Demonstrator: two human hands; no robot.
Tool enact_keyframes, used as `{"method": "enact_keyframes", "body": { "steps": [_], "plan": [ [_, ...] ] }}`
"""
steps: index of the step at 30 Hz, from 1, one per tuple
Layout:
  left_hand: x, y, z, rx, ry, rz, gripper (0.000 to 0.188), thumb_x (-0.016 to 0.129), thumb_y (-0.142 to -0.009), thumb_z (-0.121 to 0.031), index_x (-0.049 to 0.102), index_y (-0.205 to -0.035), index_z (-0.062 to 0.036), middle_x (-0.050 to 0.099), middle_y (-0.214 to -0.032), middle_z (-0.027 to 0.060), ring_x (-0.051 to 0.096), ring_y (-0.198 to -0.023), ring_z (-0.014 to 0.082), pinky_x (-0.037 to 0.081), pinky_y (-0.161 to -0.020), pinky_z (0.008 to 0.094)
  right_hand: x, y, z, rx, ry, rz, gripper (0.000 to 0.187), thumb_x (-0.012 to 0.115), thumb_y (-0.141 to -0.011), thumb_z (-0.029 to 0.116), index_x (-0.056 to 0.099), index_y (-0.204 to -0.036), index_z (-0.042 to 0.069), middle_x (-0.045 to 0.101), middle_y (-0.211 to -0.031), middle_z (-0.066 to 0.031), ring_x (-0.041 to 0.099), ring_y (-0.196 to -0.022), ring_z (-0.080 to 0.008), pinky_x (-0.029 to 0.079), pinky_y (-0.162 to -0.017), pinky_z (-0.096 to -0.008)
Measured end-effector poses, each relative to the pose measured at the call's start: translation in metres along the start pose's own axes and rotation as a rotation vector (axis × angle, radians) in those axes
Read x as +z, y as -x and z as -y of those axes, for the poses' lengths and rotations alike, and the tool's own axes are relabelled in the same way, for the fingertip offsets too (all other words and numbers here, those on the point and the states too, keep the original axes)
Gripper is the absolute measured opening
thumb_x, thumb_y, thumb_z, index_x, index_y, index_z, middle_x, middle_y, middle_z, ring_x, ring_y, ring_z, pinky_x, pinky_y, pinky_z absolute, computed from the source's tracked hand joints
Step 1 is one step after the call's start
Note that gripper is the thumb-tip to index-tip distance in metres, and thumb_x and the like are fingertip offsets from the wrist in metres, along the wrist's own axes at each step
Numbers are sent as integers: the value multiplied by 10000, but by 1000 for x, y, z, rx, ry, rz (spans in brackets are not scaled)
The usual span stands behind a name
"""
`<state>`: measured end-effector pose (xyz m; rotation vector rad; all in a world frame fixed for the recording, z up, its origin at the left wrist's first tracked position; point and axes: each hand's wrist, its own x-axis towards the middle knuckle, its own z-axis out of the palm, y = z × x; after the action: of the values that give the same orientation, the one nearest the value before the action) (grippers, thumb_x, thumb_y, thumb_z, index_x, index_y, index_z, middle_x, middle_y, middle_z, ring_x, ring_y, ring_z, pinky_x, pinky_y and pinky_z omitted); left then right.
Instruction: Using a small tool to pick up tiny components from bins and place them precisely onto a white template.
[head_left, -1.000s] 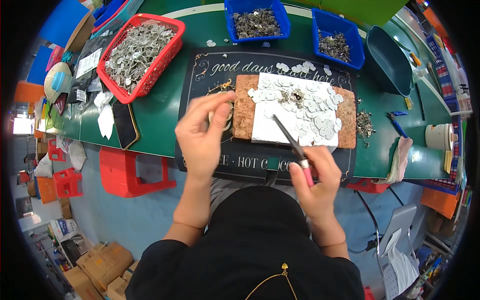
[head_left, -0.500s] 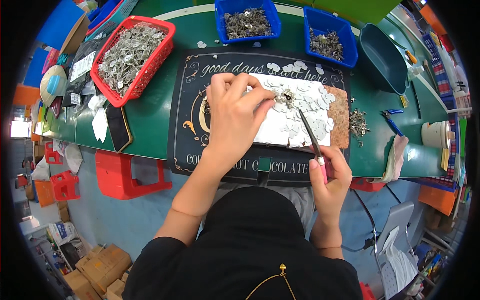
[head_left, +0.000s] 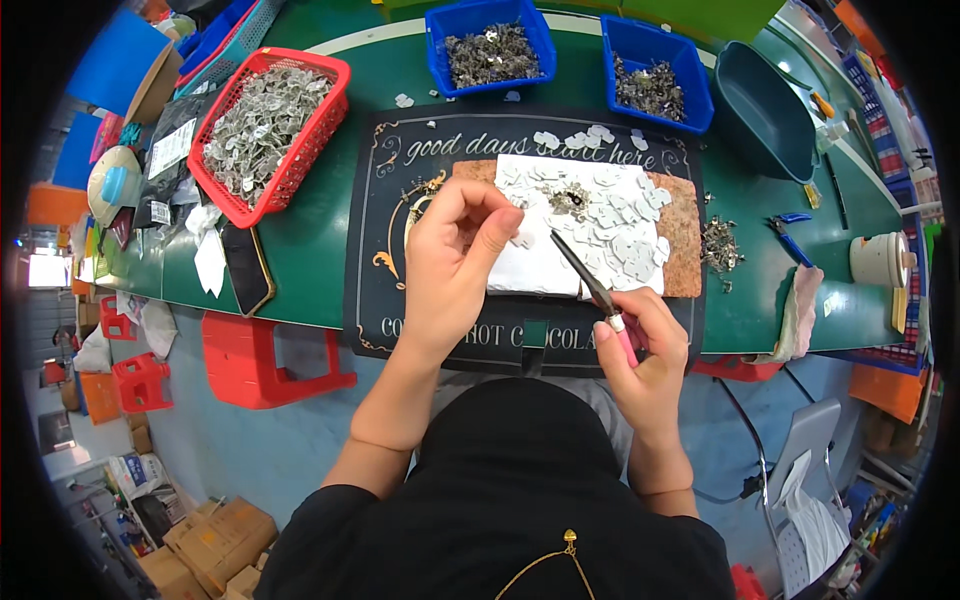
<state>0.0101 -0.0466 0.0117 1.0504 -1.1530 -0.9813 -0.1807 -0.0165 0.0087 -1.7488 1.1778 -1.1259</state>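
Note:
Over the left part of a white board (head_left: 530, 268), my left hand (head_left: 455, 265) is raised with thumb and forefinger pinched together. Whatever sits between those fingertips is too small to make out. My right hand (head_left: 645, 370) grips a pink-handled pointed tool (head_left: 582, 268), whose dark tapering tip hangs above the board near its middle. Many flat white pieces (head_left: 625, 235) cover the board's right side. Among them lies a small heap of metal parts (head_left: 568, 198) around a dark spot. The board rests on a speckled reddish-brown slab (head_left: 678, 235).
The slab lies on a black printed mat (head_left: 400, 140) on the green table (head_left: 320, 215). Blue bins (head_left: 545, 75) of metal parts stand behind, a red basket (head_left: 330, 110) of pieces at left. Right are loose metal parts (head_left: 720, 245), blue-handled pliers (head_left: 792, 243) and a white roll (head_left: 878, 260).
My left hand has drawn back from the metal heap, toward me and slightly left. The tool in my right hand has shifted left, its tip now lower over the board.

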Motion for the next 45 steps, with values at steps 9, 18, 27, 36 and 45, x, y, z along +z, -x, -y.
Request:
{"method": "enact_keyframes", "body": {
  "steps": [9, 18, 27, 36, 45],
  "plan": [
    [-12, -1, -7, -129, 257, 46, 135, 577, -885, -143, 549, -898, -12, 578, -799, 50, 532, -736, 93, 428, -665, 221, 4, -25, 18, -10, -37, 11, 202, 645, -733, 23, 569, -905, -52, 560, -761, -75, 511, -659, -127, 403, -606, -221],
    [-13, 11, -6, -391, 955, 217, 220, 446, -947, -269, 483, -932, -53, 440, -696, -10, 428, -641, 99, 357, -613, 232, 14, -21, 17, -65, -4, 87, 165, 646, -724, 28, 585, -856, -51, 549, -688, -72, 474, -576, -128, 357, -527, -231],
    [-5, 12, -3, -421, 1027, 177, 204, 413, -961, -259, 452, -891, -71, 419, -703, -14, 420, -654, 102, 353, -617, 241, 12, -17, 11, 20, -71, 140, 128, 627, -748, 22, 606, -850, -52, 562, -673, -57, 488, -575, -92, 347, -516, -204],
    [-5, 15, 2, -435, 1124, 191, 209, 456, -947, -230, 514, -942, -29, 485, -713, 24, 452, -653, 134, 392, -632, 253, 15, -14, 8, 168, -338, 192, 107, 605, -798, 30, 619, -865, -52, 555, -715, -9, 426, -572, -24, 297, -505, -160],
    [-1, 19, -4, -335, 856, 30, 300, 470, -937, -239, 514, -1127, -11, 598, -955, 89, 570, -905, 187, 453, -804, 292, 9, -13, 12, 416, -528, 294, 177, 577, -839, 111, 623, -883, -54, 507, -636, 18, 396, -540, -12, 270, -470, -160]
  ]
}}
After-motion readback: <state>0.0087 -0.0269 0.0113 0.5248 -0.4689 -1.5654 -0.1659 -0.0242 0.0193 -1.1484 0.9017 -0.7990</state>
